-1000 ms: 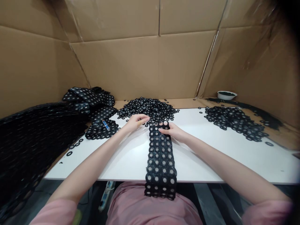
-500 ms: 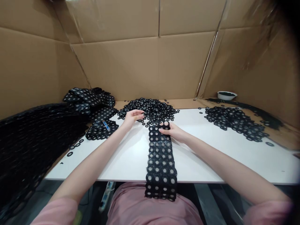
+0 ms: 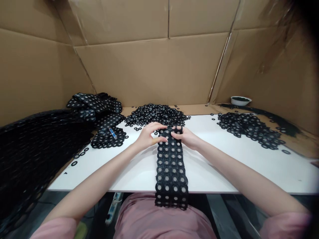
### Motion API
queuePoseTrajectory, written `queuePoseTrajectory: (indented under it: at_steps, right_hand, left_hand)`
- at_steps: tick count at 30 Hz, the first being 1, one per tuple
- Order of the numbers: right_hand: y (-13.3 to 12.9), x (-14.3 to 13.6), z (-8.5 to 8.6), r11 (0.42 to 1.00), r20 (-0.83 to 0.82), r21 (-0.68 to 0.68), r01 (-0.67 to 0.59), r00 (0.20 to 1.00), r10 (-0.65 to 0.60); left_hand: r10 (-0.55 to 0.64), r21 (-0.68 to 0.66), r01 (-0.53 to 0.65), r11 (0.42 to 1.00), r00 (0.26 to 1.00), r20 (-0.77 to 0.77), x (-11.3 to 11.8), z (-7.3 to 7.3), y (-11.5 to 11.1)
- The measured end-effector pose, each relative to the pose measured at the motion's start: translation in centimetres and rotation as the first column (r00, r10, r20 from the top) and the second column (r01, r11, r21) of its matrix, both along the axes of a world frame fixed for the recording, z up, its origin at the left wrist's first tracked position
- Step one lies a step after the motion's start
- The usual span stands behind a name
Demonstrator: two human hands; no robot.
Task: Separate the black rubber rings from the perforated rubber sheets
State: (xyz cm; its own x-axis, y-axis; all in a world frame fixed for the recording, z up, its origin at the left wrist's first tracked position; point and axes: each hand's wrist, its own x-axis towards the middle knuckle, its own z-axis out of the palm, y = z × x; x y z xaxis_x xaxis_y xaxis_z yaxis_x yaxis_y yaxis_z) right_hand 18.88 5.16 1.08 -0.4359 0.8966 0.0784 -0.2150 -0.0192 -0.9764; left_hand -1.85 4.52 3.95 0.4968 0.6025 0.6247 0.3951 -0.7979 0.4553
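Note:
A black strip of joined rings (image 3: 171, 169) runs from the middle of the white table over its front edge toward the lap. My right hand (image 3: 188, 136) pinches the strip's far end at its right side, thumb on top. At the left side of that end is my left hand (image 3: 152, 135), thumb and fingers curved around the strip's upper left corner; whether a loose ring is between its fingertips is too small to tell. Just behind the hands rises a heap of loose black rings (image 3: 157, 114).
Left on the table lies a folded ring strip (image 3: 107, 137) with a blue-and-white tool on it. A big black ring mesh (image 3: 42, 159) covers the far left. Another ring heap (image 3: 249, 129) and a white bowl (image 3: 240, 101) are at right. Cardboard walls (image 3: 149, 69) stand behind.
My left hand has moved right and nearer, from the ring heap to the strip's far end. My right hand still holds the strip, shifted slightly.

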Motion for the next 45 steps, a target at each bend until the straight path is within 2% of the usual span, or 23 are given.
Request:
queuePoseTrajectory:
  at_steps: [4,9,15,20,28,37,45]
  right_hand:
    - [-0.2,0.2,0.2,0.999,-0.009,0.004,-0.039,0.999,0.039]
    - [-0.4,0.5,0.7,0.986,0.06,0.159,-0.051,0.997,0.042]
    - [-0.3,0.4,0.7,0.927,0.246,0.373,-0.036,0.967,-0.061]
    - [-0.3,0.2,0.5,0.865,0.267,0.502,-0.026,0.955,-0.126]
    - [-0.2,0.1,0.2,0.83,0.289,0.558,-0.005,0.939,-0.188]
    - [-0.1,-0.1,-0.2,0.84,0.284,0.542,0.017,0.937,-0.202]
    - [-0.5,-0.3,-0.2,0.87,0.275,0.491,0.029,0.943,-0.187]
  left_hand:
    - [0.043,-0.02,-0.043,0.999,0.999,0.01,0.6,-0.9,-0.2]
    - [0.089,-0.113,-0.078,0.99,0.992,0.094,1.1,-0.9,-0.8]
    - [0.103,-0.229,-0.058,0.972,0.976,0.19,1.6,-0.7,-1.2]
    - [0.115,-0.22,-0.064,0.973,0.967,0.226,1.7,-0.8,-1.4]
    - [0.167,-0.197,-0.133,0.971,0.971,0.168,1.9,-0.8,-1.7]
    - [0.177,-0.115,-0.162,0.98,0.974,0.14,2.2,-1.0,-1.6]
    - [0.192,-0.183,-0.162,0.97,0.969,0.158,2.4,-1.2,-1.5]
